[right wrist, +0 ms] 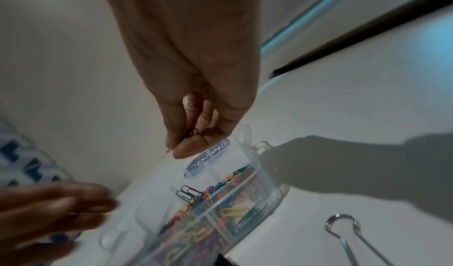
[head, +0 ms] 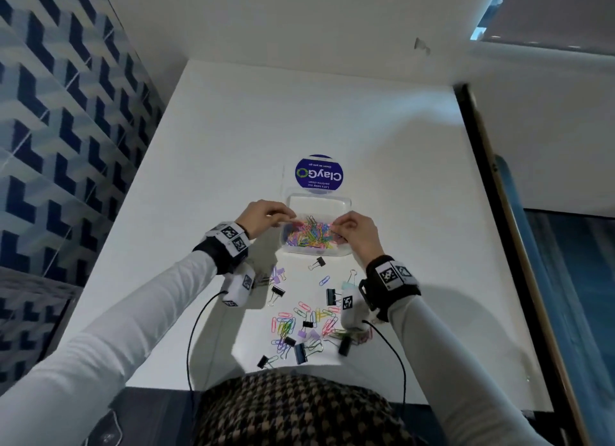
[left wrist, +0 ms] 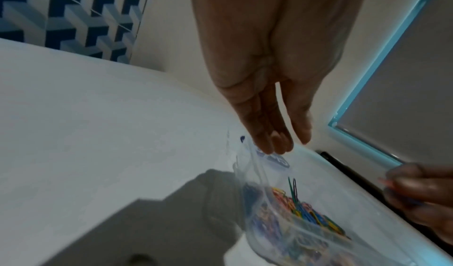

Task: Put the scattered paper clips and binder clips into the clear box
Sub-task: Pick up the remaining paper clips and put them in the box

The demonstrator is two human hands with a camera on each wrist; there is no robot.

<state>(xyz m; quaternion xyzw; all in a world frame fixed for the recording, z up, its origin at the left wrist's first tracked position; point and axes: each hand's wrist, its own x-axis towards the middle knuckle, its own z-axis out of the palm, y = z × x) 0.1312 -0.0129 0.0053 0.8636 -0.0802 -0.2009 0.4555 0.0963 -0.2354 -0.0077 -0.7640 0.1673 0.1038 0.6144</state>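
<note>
The clear box sits mid-table with a heap of colored paper clips inside; it also appears in the left wrist view and the right wrist view. My left hand hovers over the box's left edge, its fingers straight, pointing down and holding nothing. My right hand is over the right edge and pinches a few paper clips between thumb and fingers. Scattered paper clips and binder clips lie on the table between the box and my body.
A round blue ClayGo sticker lies just beyond the box. Black binder clips and purple ones lie near my wrists. A wire binder clip handle lies right of the box. A dark strip edges the white table.
</note>
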